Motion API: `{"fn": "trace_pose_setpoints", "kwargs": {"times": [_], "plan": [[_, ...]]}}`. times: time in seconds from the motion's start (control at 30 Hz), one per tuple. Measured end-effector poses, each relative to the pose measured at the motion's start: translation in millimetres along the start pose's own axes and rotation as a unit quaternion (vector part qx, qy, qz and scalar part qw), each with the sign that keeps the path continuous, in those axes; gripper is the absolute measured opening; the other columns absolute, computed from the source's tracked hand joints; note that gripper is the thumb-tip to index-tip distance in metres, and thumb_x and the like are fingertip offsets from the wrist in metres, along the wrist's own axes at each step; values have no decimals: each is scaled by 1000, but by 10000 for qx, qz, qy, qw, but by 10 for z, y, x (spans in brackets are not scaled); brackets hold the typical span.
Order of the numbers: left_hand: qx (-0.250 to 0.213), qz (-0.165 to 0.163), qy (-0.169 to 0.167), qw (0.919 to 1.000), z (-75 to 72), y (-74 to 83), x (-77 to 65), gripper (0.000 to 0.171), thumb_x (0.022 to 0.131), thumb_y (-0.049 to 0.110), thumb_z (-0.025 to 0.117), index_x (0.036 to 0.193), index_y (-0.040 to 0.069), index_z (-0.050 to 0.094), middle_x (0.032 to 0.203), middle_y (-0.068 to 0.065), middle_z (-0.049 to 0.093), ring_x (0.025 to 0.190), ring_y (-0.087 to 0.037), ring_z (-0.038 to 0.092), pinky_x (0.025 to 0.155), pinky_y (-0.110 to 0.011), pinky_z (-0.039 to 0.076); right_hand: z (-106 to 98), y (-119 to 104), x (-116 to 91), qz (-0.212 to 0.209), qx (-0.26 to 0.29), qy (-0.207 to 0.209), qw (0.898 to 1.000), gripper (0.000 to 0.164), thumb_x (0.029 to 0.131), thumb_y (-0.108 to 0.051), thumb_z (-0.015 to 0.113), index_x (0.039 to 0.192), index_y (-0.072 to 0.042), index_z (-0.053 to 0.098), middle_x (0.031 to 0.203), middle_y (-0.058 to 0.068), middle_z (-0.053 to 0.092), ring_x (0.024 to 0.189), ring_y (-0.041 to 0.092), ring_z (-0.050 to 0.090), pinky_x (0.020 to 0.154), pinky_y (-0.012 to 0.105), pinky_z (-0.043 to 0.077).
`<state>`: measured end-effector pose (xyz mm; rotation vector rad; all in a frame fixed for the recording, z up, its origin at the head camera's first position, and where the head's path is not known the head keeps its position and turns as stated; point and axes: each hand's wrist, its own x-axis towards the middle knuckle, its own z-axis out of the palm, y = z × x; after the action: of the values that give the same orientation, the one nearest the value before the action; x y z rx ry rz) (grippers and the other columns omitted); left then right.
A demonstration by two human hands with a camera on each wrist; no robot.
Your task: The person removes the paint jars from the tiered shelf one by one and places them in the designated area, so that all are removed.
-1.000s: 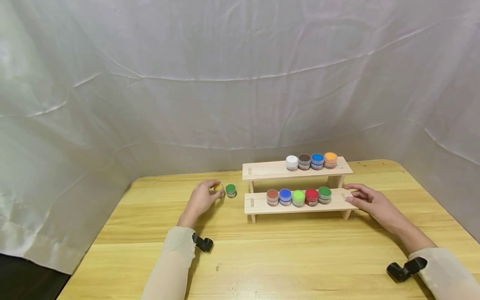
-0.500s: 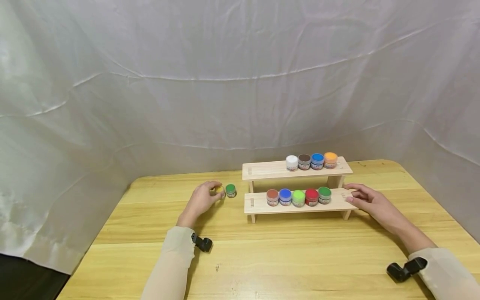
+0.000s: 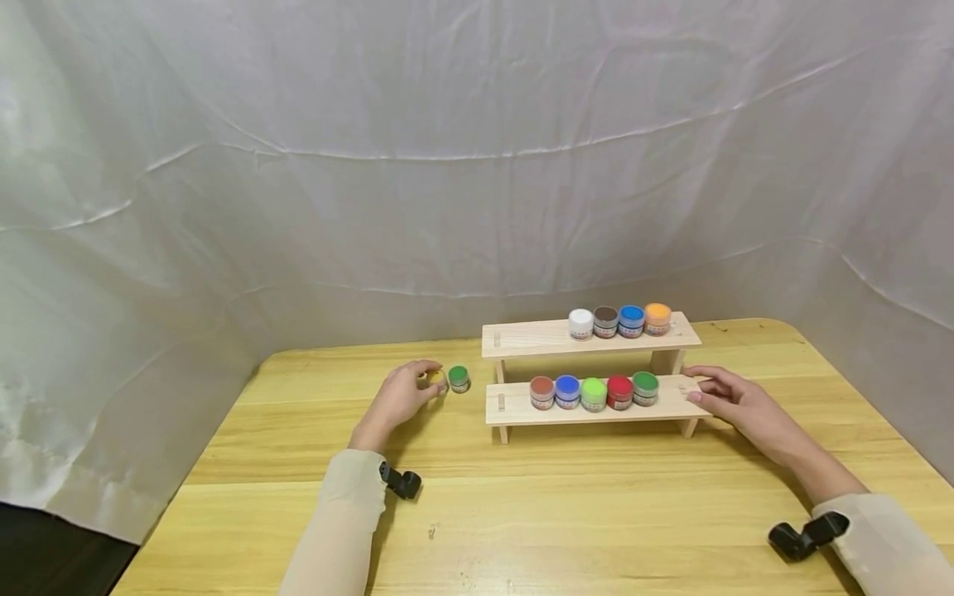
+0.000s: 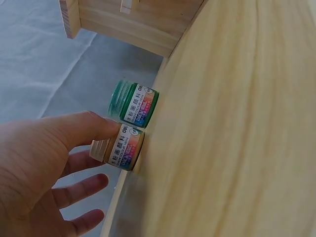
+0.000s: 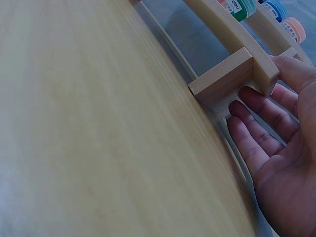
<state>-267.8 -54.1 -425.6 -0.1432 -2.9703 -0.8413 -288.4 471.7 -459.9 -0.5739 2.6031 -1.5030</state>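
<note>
On the left of the table my left hand pinches a small yellow paint jar between thumb and fingers. Its label faces the left wrist camera, where the jar stands on the tabletop. Right beside it is a green-lidded paint jar. My right hand grips the right end of the lower board of a two-step wooden rack, thumb on top. In the right wrist view the other fingers lie beside and below that board end.
Several paint jars line the lower step, among them a red jar. The upper step bears several more, such as a white jar, towards its right. Grey cloth hangs behind the wooden table.
Since the first frame my left fingers have settled a little on the yellow jar, which shifted slightly towards the green one. The right hand and the rack have stayed put.
</note>
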Motion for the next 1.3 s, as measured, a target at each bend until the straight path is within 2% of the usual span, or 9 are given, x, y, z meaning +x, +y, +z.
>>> {"fn": "trace_pose_setpoints", "kwargs": {"times": [0.17,0.37,0.57,0.87,1.3], "plan": [[42,69,29,10000,-45,25,-7,51,94,33,67,138,10,56,135,-11,57,128,-35,48,108,-53,34,-5,0,-3,21,-28,9,10000,47,100,-25,58,141,-6,46,111,11,63,92,5,61,74,18,48],[77,156,161,9997,-129,88,-11,48,95,31,65,138,10,55,136,-13,56,129,-35,47,108,-53,34,-7,8,3,34,-38,17,10000,46,100,-28,58,140,-7,47,109,10,64,92,7,62,75,19,48],[105,390,334,9986,-210,212,-25,47,96,30,65,138,10,56,140,-11,53,131,-33,46,108,-51,35,-13,-8,1,-1,-48,28,10000,47,100,-26,58,141,-6,46,109,10,63,90,7,61,72,20,48],[318,757,470,9955,-275,537,-74,45,96,34,63,136,14,58,139,-9,54,130,-33,45,108,-52,34,16,4,-16,-15,-90,42,9999,47,100,-25,59,140,-5,47,109,12,62,89,8,60,71,22,48],[623,1498,518,9854,-348,1074,53,42,97,33,63,135,16,59,135,-6,57,127,-30,48,107,-52,35,-2,-19,-10,49,-177,37,9998,48,100,-28,59,141,-7,48,114,14,61,94,4,59,77,17,47]]}}
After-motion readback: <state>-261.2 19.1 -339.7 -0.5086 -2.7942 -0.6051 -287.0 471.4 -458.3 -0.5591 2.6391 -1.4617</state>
